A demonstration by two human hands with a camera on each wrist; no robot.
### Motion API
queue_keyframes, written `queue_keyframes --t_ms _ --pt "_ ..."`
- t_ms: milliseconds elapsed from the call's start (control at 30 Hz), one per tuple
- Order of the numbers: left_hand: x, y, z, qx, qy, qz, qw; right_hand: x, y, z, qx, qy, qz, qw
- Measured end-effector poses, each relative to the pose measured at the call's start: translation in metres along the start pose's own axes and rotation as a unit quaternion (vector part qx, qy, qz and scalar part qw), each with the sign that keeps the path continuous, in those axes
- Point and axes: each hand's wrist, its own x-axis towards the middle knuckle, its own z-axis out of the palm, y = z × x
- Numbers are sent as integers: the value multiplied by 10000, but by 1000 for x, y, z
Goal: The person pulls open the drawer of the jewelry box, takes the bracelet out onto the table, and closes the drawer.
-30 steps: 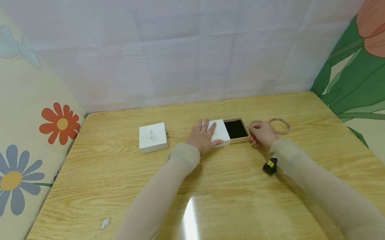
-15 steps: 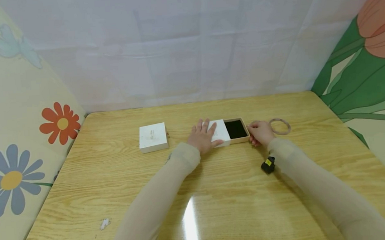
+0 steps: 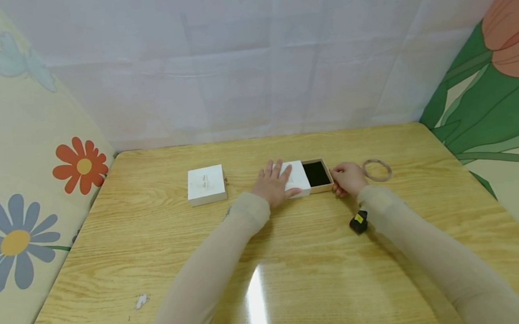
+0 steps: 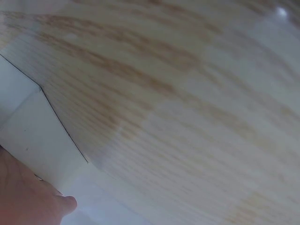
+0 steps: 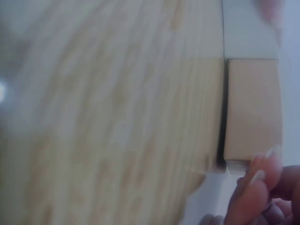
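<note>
A white box sleeve (image 3: 298, 178) lies on the table with its tan drawer (image 3: 321, 189) pulled partway out to the right, showing a black lining. My left hand (image 3: 270, 184) rests on the sleeve, fingers spread; its thumb reaches the near edge. At the drawer's outer end, my right hand (image 3: 348, 179) has its fingers bent in, thumb and fingertips right at the end wall. The right wrist view shows these fingertips against the corner of the drawer (image 5: 253, 110). Behind that hand the drawer's end is partly hidden. A pinkish bangle (image 3: 378, 179) lies just right of my right hand.
A second white box (image 3: 206, 183), closed, with gold lettering and a small brown tab on its right side, lies to the left. A white worn patch (image 3: 141, 301) marks the wooden table (image 3: 312, 275) near the front left. A white cloth (image 3: 247, 75) hangs behind.
The drawer has slid slightly left into the sleeve, my right hand moving left with it. A pale arc earlier seen behind that hand is now covered. My left hand has stayed put.
</note>
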Motion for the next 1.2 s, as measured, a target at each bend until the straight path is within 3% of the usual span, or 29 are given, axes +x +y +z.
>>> queue_keyframes --t_ms 867,1200 --pt "-1 -1 -1 -65 15 63 10000 -2 -6 6 -146 92 -2 9999" --pt "-4 0 -4 -106 -35 59 9999 0 -7 9 -95 -75 45 9999"
